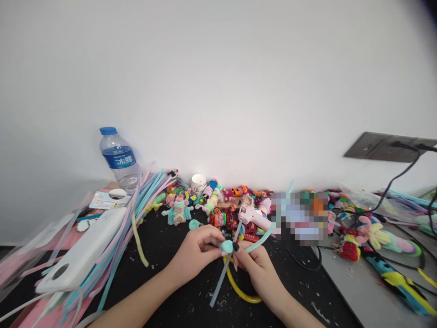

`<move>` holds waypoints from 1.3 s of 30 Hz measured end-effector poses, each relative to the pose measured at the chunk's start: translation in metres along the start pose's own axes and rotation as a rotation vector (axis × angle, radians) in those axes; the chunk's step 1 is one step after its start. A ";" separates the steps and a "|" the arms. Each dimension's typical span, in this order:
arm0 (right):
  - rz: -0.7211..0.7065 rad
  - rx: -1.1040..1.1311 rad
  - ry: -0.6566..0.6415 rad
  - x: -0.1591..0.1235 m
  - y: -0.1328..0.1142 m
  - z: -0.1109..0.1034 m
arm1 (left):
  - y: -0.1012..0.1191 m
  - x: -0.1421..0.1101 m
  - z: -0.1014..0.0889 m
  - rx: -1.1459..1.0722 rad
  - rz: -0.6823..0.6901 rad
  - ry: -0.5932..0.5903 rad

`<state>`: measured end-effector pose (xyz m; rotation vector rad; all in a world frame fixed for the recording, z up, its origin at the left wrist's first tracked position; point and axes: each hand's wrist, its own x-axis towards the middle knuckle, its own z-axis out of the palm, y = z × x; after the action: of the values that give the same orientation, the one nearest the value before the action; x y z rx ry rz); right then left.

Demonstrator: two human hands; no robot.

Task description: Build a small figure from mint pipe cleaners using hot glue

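Between my two hands is a small mint-green coil point(226, 246) of fuzzy pipe cleaner, its loose tail point(261, 239) curving up to the right. My left hand point(198, 252) pinches the coil from the left. My right hand point(256, 266), thumb on top, is closed on the coil's right side. Just behind lies a pale pink glue gun point(255, 217); a long translucent glue stick point(219, 288) runs from it under my hands. A yellow ring-shaped tube point(244, 297) sits below my right hand. Another mint coil point(194, 224) rests beyond my left hand.
Pipe cleaners point(128, 246) and a white box-like device point(83, 248) lie left, before a water bottle point(119, 159). Finished fuzzy figures point(178, 210) and a paper cup point(198, 183) line the wall. Right are cables point(385, 191) and a blue-yellow tool point(398, 282).
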<state>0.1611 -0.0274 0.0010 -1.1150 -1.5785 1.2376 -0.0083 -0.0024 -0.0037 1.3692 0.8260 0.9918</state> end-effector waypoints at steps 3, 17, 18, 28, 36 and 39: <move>0.004 0.009 -0.001 0.000 -0.001 0.000 | 0.001 0.001 0.000 0.009 0.006 0.001; 0.027 0.108 0.010 0.003 -0.003 -0.003 | 0.003 -0.003 0.000 0.215 0.191 -0.042; 0.032 0.104 0.010 0.004 -0.003 -0.002 | 0.003 -0.003 0.000 0.233 0.206 -0.041; 0.011 0.091 -0.026 0.001 -0.003 -0.001 | 0.001 -0.003 -0.001 0.329 0.262 0.003; 0.014 0.074 -0.038 0.003 -0.003 -0.001 | 0.002 -0.003 0.000 0.345 0.210 0.022; 0.019 0.077 -0.045 0.003 -0.001 -0.001 | 0.004 -0.002 0.001 0.351 0.183 0.032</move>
<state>0.1612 -0.0239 0.0027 -1.0626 -1.5436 1.3330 -0.0082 -0.0053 -0.0002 1.7570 0.9426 1.0443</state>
